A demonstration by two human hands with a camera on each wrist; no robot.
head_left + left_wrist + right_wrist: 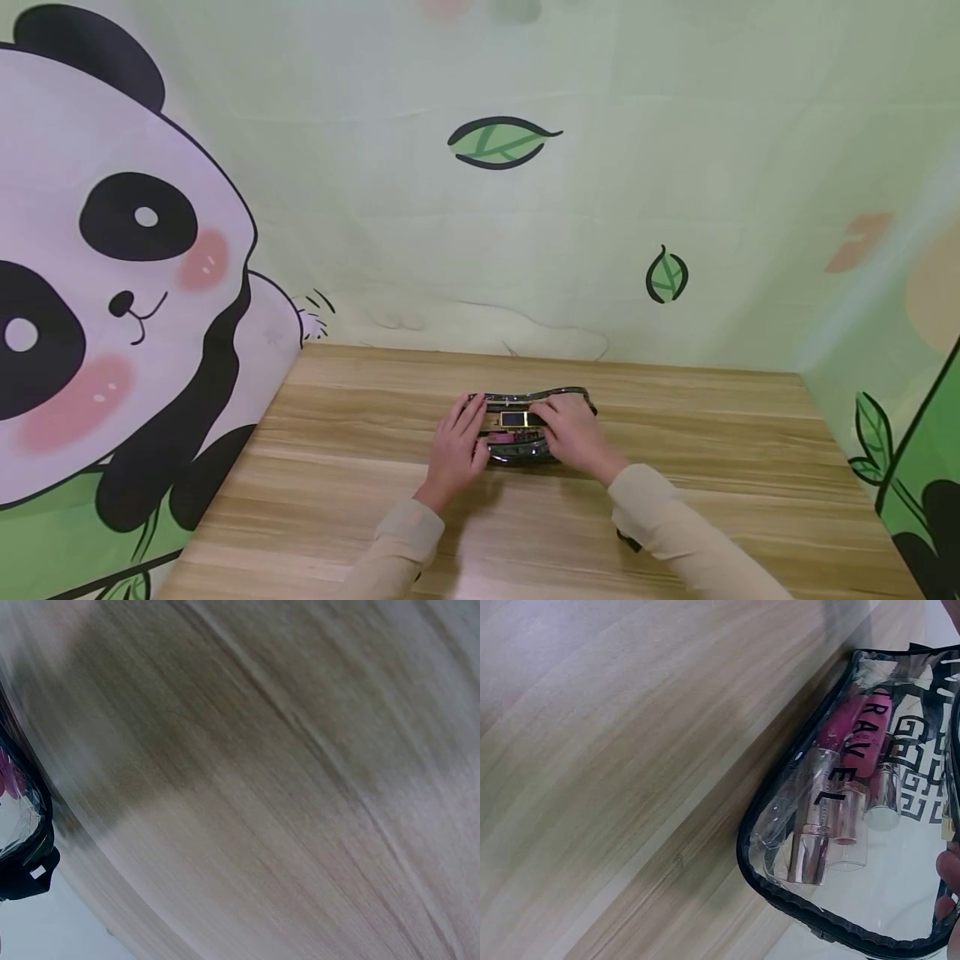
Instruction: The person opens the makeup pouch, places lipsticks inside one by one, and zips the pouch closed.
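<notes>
A clear cosmetic pouch (517, 457) with black trim lies on the wooden table between both hands. In the right wrist view the transparent pouch (840, 900) bears dark lettering, and pink-and-silver lipstick-like tubes (814, 825) show inside. A gold-rimmed dark rectangle (514, 419) shows at its middle. My left hand (455, 446) holds the pouch's left end, fingers toward the far rim and thumb at the near side. Fingers bent, my right hand (573, 429) grips the right part. The left wrist view catches only the pouch's black edge (41, 825); the left hand's grip is hidden there.
The wooden table (360, 400) extends on every side of the pouch. Behind it hangs a pale green backdrop (375, 208) printed with leaves and a large panda (172, 125). A small black piece (628, 542) shows under the right sleeve.
</notes>
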